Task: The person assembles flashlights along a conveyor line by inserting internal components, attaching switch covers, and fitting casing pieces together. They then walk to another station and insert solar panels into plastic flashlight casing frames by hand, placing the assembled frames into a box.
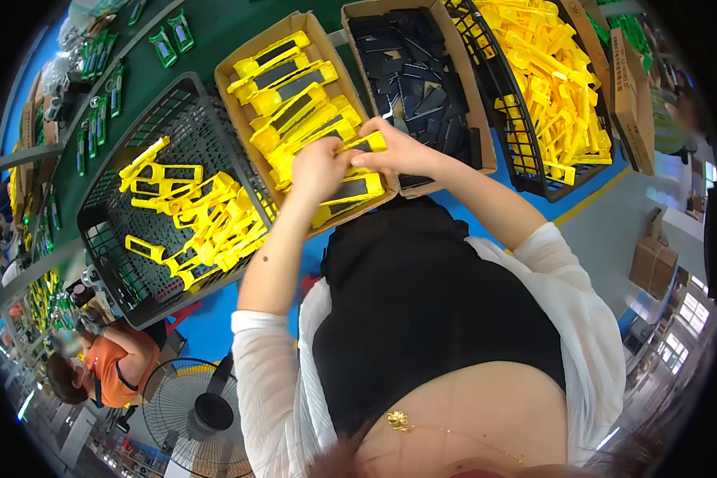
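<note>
Both of my hands meet over the near end of a cardboard box (229, 99) that holds yellow parts with dark strips. My left hand (318, 168) is closed on the left end of a yellow part (372, 143). From the other side, my right hand (392, 149) pinches the same part near its right end. Its dark strip shows between my hands, and my fingertips are partly hidden. Just below them lies another yellow part (357, 190) with a dark strip. A second cardboard box (476, 119) with dark flat pieces stands beyond my right hand.
A black basket (107, 187) with yellow frames stands at left, another basket (518, 131) heaped with yellow parts at right. Green parts (163, 48) lie on the green table (207, 40). A fan (213, 410) and a person in orange (115, 366) are at lower left.
</note>
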`<move>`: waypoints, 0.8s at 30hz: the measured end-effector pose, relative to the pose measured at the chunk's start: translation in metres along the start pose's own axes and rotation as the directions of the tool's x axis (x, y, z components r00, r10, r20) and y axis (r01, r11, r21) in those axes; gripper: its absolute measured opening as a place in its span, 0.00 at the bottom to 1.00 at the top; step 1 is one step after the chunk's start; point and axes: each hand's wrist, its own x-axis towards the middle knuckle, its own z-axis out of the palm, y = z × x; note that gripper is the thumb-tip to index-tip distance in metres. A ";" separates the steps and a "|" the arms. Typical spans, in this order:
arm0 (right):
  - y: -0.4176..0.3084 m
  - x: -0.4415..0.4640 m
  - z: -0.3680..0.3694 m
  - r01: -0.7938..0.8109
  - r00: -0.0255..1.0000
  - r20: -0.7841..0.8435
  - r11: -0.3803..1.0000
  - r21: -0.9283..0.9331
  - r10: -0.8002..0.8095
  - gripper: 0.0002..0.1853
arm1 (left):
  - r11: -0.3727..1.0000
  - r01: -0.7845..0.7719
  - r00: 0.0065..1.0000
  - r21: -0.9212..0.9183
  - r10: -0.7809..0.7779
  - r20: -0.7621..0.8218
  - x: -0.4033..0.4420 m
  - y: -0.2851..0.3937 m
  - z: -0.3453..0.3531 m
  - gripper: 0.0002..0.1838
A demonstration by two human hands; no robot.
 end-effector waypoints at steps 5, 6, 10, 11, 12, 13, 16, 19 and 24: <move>0.008 0.050 -0.062 -0.029 0.736 -0.505 0.724 -0.689 -0.451 0.12 | 0.812 -0.025 0.932 0.583 0.230 -0.280 0.048 -0.044 -0.011 0.32; 0.013 0.064 -0.079 -0.066 0.724 -0.506 0.682 -0.728 -0.470 0.10 | 0.803 0.026 0.923 0.596 0.209 -0.323 0.062 -0.064 0.005 0.35; 0.068 0.134 -0.128 -0.031 0.721 -0.239 0.315 -0.949 -0.650 0.14 | 0.833 0.056 0.961 0.550 0.104 -0.257 0.063 -0.071 0.014 0.42; 0.066 0.140 -0.137 0.043 0.728 -0.193 0.325 -0.945 -0.658 0.14 | 0.837 0.031 0.969 0.547 0.109 -0.222 0.056 -0.066 0.012 0.42; 0.049 0.132 -0.133 -0.087 0.838 -0.232 0.299 -0.950 -0.494 0.12 | 0.841 0.003 0.976 0.542 0.114 -0.183 0.047 -0.061 0.010 0.42; 0.044 0.121 -0.131 -0.015 0.782 -0.213 0.323 -0.946 -0.586 0.09 | 0.861 -0.045 0.973 0.506 0.152 -0.173 0.040 -0.064 0.010 0.42; 0.039 0.101 -0.131 0.038 0.795 -0.252 0.460 -0.887 -0.552 0.10 | 0.927 -0.131 0.938 0.352 0.230 -0.259 0.029 -0.071 0.004 0.34; 0.050 0.077 -0.128 0.084 0.679 -0.375 0.574 -0.814 -0.631 0.13 | 0.954 -0.282 0.679 0.098 0.271 -0.683 0.026 -0.089 -0.034 0.20; 0.035 0.017 -0.102 0.038 0.798 -0.586 0.982 -0.184 -0.141 0.11 | 0.950 -0.160 0.495 0.268 0.312 -0.811 0.018 -0.152 -0.090 0.12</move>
